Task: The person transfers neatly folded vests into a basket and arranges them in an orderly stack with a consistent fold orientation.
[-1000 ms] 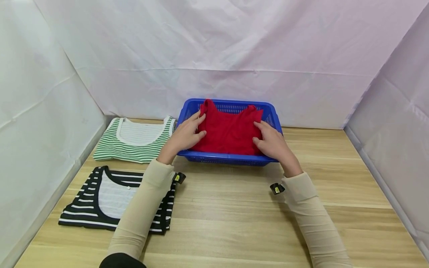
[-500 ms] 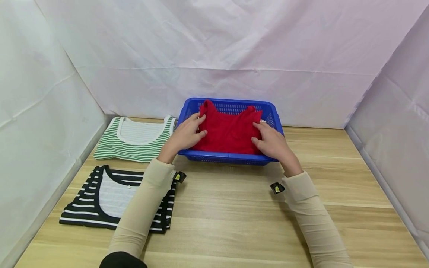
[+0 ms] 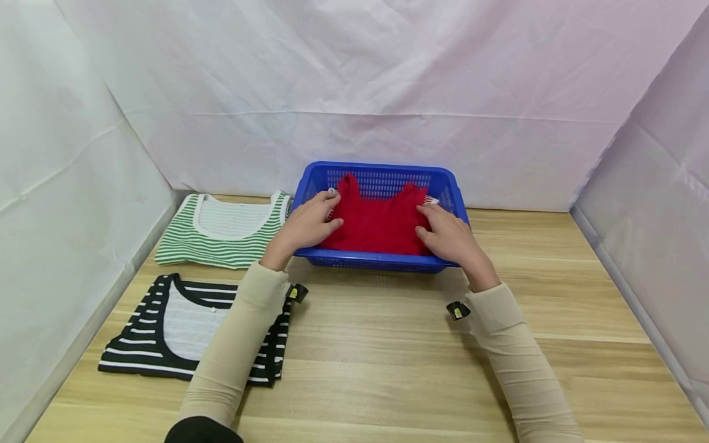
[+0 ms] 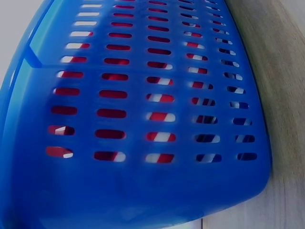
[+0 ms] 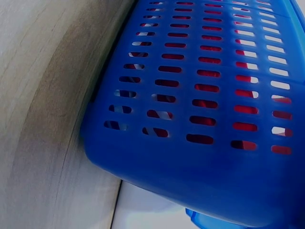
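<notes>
A folded red tank top (image 3: 378, 224) lies in the blue plastic basket (image 3: 376, 262), its straps pointing to the back. My left hand (image 3: 304, 226) reaches over the basket's left rim, fingers and thumb spread apart at the top's left edge. Over the right rim, my right hand (image 3: 447, 234) has its fingertips against the top's right edge. Bits of white and red-striped cloth (image 3: 430, 200) show beside the red top. Both wrist views show the slotted walls of the basket (image 4: 119, 186), with red, white and dark cloth behind the slots; neither hand appears there.
Left of the basket lies a folded green-and-white striped tank top (image 3: 221, 249). Nearer the front is a black-and-white striped one (image 3: 144, 344), partly covered by the left forearm. White sheets (image 3: 388, 74) wall the wooden table (image 3: 376, 357) at the back and sides.
The red tank top has sunk lower in the basket, slipping down between the hands and baring more of the back wall. Both hands have stayed almost in place.
</notes>
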The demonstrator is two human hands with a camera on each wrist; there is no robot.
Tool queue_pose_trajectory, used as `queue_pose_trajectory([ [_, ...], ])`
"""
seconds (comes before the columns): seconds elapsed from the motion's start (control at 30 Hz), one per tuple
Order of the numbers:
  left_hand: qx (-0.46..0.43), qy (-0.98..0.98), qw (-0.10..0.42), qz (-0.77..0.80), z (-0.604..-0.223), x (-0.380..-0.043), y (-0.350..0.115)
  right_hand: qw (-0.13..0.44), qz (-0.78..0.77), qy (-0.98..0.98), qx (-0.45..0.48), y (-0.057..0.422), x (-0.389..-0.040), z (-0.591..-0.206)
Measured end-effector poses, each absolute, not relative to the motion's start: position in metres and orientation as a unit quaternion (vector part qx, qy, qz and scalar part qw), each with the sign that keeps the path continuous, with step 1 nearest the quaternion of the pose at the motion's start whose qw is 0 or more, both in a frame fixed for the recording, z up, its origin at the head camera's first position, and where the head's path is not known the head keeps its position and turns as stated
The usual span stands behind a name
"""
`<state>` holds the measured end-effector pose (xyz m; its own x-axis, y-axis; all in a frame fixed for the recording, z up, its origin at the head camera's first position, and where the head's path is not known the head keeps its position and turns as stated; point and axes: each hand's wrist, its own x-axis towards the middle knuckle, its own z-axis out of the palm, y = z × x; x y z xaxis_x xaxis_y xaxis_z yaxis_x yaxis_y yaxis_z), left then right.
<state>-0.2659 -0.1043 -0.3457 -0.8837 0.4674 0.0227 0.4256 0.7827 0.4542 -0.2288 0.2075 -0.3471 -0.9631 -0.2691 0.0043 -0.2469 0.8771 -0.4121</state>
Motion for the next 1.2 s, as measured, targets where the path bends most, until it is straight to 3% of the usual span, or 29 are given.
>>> queue_pose_trajectory([
  [1.2, 0.252, 0.94, 0.064, 0.221, -0.3431, -0.2593, -0.1039, 0.018, -0.194, 0.972, -0.133, 0.2061, -0.2284, -0.3471],
])
